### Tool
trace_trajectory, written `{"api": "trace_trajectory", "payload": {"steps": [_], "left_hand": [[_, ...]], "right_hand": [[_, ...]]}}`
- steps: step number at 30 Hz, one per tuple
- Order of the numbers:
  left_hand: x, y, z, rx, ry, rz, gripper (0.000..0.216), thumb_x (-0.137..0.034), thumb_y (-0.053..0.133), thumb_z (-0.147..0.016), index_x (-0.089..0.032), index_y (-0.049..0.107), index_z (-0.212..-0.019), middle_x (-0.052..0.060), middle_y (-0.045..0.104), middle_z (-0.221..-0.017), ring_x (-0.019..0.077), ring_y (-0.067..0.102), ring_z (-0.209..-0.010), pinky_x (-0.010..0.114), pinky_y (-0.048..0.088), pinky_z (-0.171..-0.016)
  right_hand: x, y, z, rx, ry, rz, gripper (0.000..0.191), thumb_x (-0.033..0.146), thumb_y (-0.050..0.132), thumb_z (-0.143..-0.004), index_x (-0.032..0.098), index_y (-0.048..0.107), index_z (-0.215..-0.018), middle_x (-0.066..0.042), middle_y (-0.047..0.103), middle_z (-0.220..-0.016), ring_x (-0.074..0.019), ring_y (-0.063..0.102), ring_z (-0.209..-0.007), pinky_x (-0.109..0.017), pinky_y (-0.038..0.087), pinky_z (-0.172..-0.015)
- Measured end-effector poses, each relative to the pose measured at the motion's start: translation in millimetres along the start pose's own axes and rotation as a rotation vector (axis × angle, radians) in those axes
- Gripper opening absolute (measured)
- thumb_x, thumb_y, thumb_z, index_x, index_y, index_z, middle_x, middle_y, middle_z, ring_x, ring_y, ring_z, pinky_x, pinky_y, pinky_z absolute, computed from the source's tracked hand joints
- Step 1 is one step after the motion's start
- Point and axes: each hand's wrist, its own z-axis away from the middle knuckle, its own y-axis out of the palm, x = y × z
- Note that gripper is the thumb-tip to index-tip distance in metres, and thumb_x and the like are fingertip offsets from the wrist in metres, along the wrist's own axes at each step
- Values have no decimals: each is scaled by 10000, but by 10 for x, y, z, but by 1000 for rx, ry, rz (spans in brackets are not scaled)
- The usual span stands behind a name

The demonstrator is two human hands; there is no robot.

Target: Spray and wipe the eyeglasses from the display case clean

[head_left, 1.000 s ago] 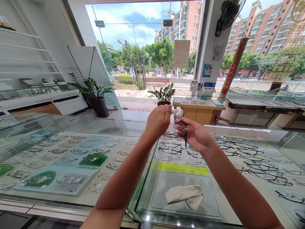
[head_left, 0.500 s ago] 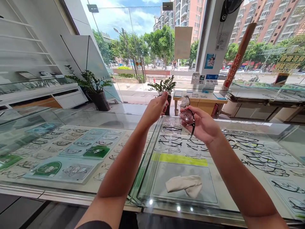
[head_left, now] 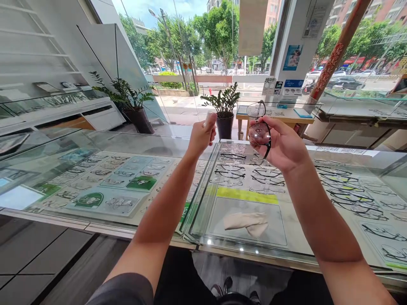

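My right hand [head_left: 288, 144] pinches a pair of dark-rimmed eyeglasses [head_left: 259, 133] near the bridge, holding it upright above the glass counter. One lens stands above the fingers and the other below. My left hand [head_left: 201, 137] is raised to the left of the glasses, apart from them. Its fingers are wrapped round a small white object [head_left: 208, 120], mostly hidden, with the thumb at its top. A crumpled cream cloth [head_left: 246, 223] lies on the counter between my forearms.
The glass display counter [head_left: 152, 237] holds rows of eyeglass frames [head_left: 232, 173] on both sides. Beyond it stand a potted plant [head_left: 225, 123], another potted plant [head_left: 138, 114] and a wooden table [head_left: 276, 120]. A wide window lies behind.
The view has tipped downward, showing more floor and my legs. My left hand has turned so the white object shows. My right hand still holds the eyeglasses.
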Motion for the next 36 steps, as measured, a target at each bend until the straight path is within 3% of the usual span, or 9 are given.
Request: {"api": "trace_trajectory", "payload": {"steps": [7,13,18,26,29,31,32,34,36], "left_hand": [[908,-572,39,-259,-178,-181,346,-501,697,-846,-218,522,-752,-34,496,-616,114,437,-540,275,387,-541],[1492,-786,-13,-178,-280,-259,278,-311,753,-720,-185,626,-932,-8,608,-761,144,530,-692,267,413,-647],[1709,-855,-38,-146,-268,-297,370,-302,727,-760,-176,628,-1094,17,639,-895,168,592,-812,318,492,-792],[1712,-860,-25,-120,-257,-410,423,-285,746,-765,-186,599,-1149,57,694,-987,243,671,-939,443,539,-958],[1569,-812,41,-202,-222,-487,565,-359,792,-786,-181,544,-1262,151,664,-1195,345,635,-1194,546,483,-1086],[1388,-754,99,-345,-96,-564,636,-403,774,-839,-195,482,-1365,209,549,-1420,387,475,-1437,589,359,-1215],[1274,-710,132,-457,56,-634,589,-402,739,-877,-196,487,-1369,218,531,-1449,396,440,-1468,603,318,-1240],[1012,-580,222,-577,304,-691,458,-355,674,-926,-195,518,-1325,203,569,-1399,371,500,-1390,581,331,-1227],[734,-391,367,-574,459,-661,265,-352,565,-1000,-197,553,-1214,164,630,-1248,312,594,-1211,507,427,-1122]], "right_hand": [[5,36,28,7,-32,-13,188,350,857,-830,251,699,-843,5,786,-969,-149,686,-793,-293,588,-673],[4,26,32,-7,-58,42,198,362,863,-814,264,695,-856,5,790,-988,-164,706,-809,-316,598,-688],[9,4,23,-5,-59,61,212,366,869,-805,261,692,-855,6,786,-987,-166,717,-825,-329,605,-724],[20,-28,20,12,-107,106,277,419,895,-789,269,681,-879,-10,793,-1009,-200,734,-881,-359,616,-740],[30,-39,21,17,-125,131,286,442,891,-798,273,679,-890,-14,792,-1019,-208,739,-921,-362,614,-746],[45,-50,22,12,-150,159,277,464,875,-817,284,678,-893,-13,790,-1025,-218,741,-967,-370,609,-755],[54,-56,21,5,-161,175,271,478,866,-825,292,679,-890,-11,789,-1027,-223,740,-988,-375,606,-757],[76,-65,19,-13,-180,210,264,507,851,-834,309,682,-877,-6,787,-1028,-232,735,-1020,-384,599,-754],[98,-71,17,-29,-190,234,266,535,842,-837,322,684,-864,-3,785,-1033,-239,729,-1038,-391,592,-752]]}}
